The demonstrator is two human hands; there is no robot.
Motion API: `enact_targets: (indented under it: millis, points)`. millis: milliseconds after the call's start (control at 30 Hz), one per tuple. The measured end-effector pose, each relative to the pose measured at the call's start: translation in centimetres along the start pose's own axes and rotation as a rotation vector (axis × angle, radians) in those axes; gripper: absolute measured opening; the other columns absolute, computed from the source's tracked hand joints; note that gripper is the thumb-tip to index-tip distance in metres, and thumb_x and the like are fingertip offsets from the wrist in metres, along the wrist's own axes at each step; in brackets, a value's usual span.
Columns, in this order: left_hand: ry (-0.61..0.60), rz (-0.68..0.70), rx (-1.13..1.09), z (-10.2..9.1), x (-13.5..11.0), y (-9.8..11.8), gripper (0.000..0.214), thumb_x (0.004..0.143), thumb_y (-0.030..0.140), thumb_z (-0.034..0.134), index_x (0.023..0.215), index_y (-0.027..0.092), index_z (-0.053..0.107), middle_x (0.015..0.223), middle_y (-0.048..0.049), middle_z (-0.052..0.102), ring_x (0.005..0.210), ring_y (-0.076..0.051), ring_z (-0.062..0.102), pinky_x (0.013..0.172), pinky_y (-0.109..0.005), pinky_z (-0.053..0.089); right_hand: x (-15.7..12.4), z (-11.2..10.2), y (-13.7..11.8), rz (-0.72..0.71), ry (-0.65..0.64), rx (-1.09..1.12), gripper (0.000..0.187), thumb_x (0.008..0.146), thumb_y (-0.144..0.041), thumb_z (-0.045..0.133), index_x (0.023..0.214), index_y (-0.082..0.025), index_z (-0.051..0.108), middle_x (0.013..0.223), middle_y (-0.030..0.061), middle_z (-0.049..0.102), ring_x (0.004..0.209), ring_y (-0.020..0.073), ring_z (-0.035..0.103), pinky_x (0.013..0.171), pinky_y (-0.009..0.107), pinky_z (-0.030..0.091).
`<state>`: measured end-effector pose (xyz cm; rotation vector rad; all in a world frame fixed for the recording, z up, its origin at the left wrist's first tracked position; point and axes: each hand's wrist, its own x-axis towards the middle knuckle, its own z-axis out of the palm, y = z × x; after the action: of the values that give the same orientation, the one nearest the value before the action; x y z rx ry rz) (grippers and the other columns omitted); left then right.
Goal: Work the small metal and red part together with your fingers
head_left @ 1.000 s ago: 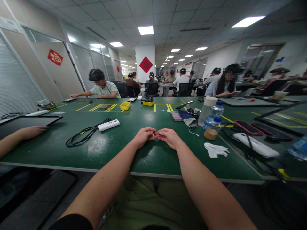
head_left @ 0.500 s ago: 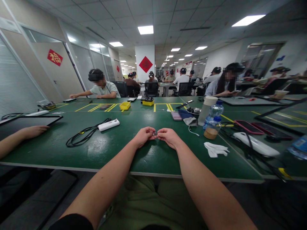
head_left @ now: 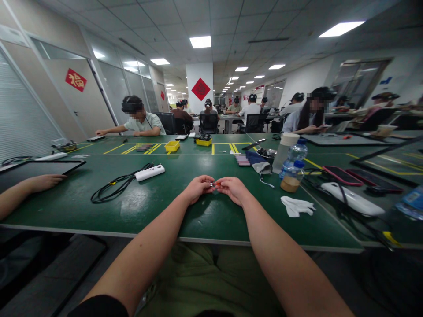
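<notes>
My left hand (head_left: pixel 198 188) and my right hand (head_left: pixel 232 189) meet fingertip to fingertip over the green table (head_left: pixel 158 207), both with fingers curled. Between them they pinch a tiny part (head_left: pixel 214 185) with a metallic bit and a red bit; it is too small to name. Both forearms reach in from the near edge of the table.
A white power bank (head_left: pixel 150 172) with a black cable (head_left: pixel 115 186) lies to the left. To the right are a crumpled white cloth (head_left: pixel 297 206), bottles (head_left: pixel 294 169), phones (head_left: pixel 339 175) and a white device (head_left: pixel 353 199). Another person's hand (head_left: pixel 44 181) rests far left. Yellow trays (head_left: pixel 172 145) stand further back.
The hands have stayed together in the same spot; only the fingertips shifted slightly, hiding and then showing again the red bit of the small part.
</notes>
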<state>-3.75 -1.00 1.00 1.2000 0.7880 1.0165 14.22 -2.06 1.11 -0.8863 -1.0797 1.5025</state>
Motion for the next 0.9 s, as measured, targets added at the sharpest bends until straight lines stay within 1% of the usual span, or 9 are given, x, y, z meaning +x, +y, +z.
enact_targets:
  millis: [200,367,533,767,900]
  points:
    - [-0.025,0.020,0.025,0.14,-0.10,0.08,0.027,0.072,0.001,0.066,0.097,0.011,0.063,0.081,-0.0058,0.069,0.073,-0.013,0.068,0.073,-0.025,0.054,0.04,-0.03,0.18,0.000,0.005,-0.018,0.016,0.066,-0.001,0.062,0.075,-0.012,0.068,0.075,0.0087,0.072,0.069,0.0167,0.070,0.068,0.027,0.057]
    - [-0.030,0.026,0.047,0.01,-0.01,-0.12,0.026,0.075,0.005,0.067,0.100,0.011,0.062,0.081,-0.0064,0.069,0.069,-0.011,0.066,0.070,-0.025,0.054,0.18,-0.18,0.35,-0.005,0.004,-0.021,0.016,0.065,-0.001,0.064,0.076,-0.012,0.068,0.073,0.0081,0.072,0.070,0.0171,0.070,0.069,0.028,0.057]
    - [-0.023,0.033,0.057,0.01,-0.07,-0.15,0.026,0.074,0.006,0.069,0.099,0.011,0.063,0.081,-0.0063,0.070,0.073,-0.012,0.067,0.073,-0.025,0.054,0.29,-0.26,0.43,-0.012,-0.003,-0.022,0.015,0.065,-0.002,0.068,0.076,-0.013,0.067,0.076,0.0079,0.072,0.069,0.0163,0.070,0.069,0.028,0.058]
    - [-0.010,0.014,0.072,0.16,-0.08,0.00,0.023,0.077,0.005,0.065,0.098,0.012,0.063,0.078,-0.0064,0.070,0.068,-0.012,0.068,0.068,-0.024,0.055,-0.07,-0.06,0.15,-0.015,-0.008,-0.036,0.015,0.065,-0.005,0.071,0.077,-0.013,0.067,0.069,0.0058,0.070,0.064,0.0153,0.069,0.065,0.026,0.057]
    - [0.013,0.003,0.071,0.15,0.00,0.01,0.021,0.077,0.005,0.065,0.096,0.012,0.064,0.077,-0.0065,0.070,0.072,-0.013,0.069,0.068,-0.024,0.056,-0.21,0.11,-0.02,-0.015,-0.012,-0.031,0.013,0.065,-0.006,0.071,0.075,-0.013,0.066,0.070,0.0060,0.070,0.065,0.0150,0.069,0.067,0.027,0.057]
